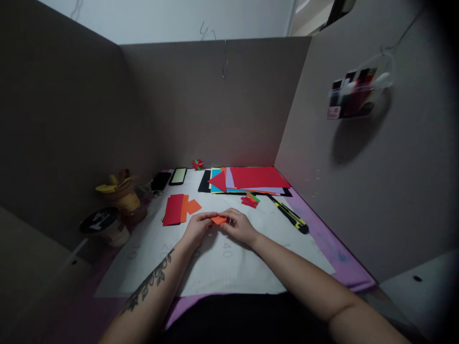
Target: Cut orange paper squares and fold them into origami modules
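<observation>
A small piece of orange paper (218, 220) sits between my two hands over the white sheet (247, 272). My left hand (200, 226) pinches its left side, fingers closed. On the other side, my right hand (238, 226) grips the right edge with its fingertips. The paper looks folded, though the fingers cover part of it. Left of my hands lie red paper strips (172, 209), orange strips (184, 208) and an orange square (194, 206). Small red folded pieces (248, 201) and a green one (255, 197) are just beyond my right hand.
A stack of coloured sheets (258, 177) lies at the back, near a red-green paper star (197, 164). A yellow-black utility knife (292, 217) rests at right. A phone (178, 176), a brown pot (120, 196) and a lidded tub (107, 228) stand left. Grey panels (215, 105) enclose the table.
</observation>
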A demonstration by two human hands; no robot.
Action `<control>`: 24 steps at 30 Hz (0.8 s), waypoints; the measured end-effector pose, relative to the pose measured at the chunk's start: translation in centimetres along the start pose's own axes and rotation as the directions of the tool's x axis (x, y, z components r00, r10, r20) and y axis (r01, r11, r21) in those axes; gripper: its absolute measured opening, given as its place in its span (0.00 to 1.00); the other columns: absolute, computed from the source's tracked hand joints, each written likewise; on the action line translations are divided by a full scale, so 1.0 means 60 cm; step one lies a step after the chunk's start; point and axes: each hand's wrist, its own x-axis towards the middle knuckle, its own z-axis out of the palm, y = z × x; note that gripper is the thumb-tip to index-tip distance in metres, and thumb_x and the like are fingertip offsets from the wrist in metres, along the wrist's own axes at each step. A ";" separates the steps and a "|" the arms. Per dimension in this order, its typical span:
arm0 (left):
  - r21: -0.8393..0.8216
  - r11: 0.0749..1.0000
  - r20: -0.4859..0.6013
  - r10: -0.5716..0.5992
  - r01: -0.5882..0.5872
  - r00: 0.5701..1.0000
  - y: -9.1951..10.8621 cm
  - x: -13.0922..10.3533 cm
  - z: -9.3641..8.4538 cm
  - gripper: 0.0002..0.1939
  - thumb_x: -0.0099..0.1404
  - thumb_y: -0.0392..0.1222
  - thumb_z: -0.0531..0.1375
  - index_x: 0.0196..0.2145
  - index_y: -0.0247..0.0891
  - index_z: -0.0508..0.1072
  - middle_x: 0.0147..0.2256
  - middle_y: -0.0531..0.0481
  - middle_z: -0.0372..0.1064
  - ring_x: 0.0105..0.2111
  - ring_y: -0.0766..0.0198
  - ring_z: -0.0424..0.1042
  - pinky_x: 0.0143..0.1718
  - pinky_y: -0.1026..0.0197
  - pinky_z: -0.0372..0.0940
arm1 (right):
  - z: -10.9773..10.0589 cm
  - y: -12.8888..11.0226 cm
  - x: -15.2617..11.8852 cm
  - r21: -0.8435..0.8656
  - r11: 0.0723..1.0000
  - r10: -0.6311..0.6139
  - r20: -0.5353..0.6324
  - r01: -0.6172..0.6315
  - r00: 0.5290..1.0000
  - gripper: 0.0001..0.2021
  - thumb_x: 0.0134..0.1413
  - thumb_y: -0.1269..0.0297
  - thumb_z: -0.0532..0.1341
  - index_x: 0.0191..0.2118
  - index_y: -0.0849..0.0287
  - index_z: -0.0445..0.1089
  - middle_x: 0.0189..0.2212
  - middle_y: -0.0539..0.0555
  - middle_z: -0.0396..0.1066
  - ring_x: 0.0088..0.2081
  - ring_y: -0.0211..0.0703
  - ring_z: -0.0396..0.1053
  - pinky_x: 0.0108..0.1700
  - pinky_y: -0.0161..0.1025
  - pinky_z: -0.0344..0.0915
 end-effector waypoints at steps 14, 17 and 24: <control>0.017 0.999 0.032 0.028 -0.028 0.999 0.008 -0.011 0.006 0.16 0.47 0.34 0.59 0.36 0.31 0.77 0.22 0.50 0.70 0.21 0.69 0.65 0.24 0.67 0.58 | -0.002 -0.014 0.003 -0.067 0.994 0.080 -0.021 -0.081 0.997 0.10 0.51 0.68 0.59 0.40 0.57 0.72 0.36 0.54 0.73 0.36 0.41 0.69 0.36 0.37 0.66; -0.003 1.000 0.053 0.028 -0.028 0.998 0.008 -0.011 0.006 0.16 0.48 0.35 0.59 0.36 0.31 0.77 0.22 0.50 0.71 0.21 0.69 0.65 0.25 0.67 0.59 | -0.003 -0.014 0.002 -0.057 0.996 0.066 0.033 -0.064 0.997 0.15 0.45 0.67 0.64 0.43 0.58 0.71 0.37 0.54 0.72 0.35 0.41 0.68 0.33 0.36 0.66; 0.068 0.997 0.014 0.026 -0.027 1.000 -0.003 -0.004 0.002 0.16 0.47 0.35 0.60 0.36 0.32 0.77 0.23 0.49 0.72 0.21 0.68 0.66 0.24 0.66 0.58 | -0.002 -0.014 0.000 -0.058 0.996 0.070 0.006 -0.070 0.998 0.13 0.50 0.66 0.60 0.44 0.57 0.71 0.37 0.54 0.73 0.35 0.40 0.69 0.34 0.36 0.66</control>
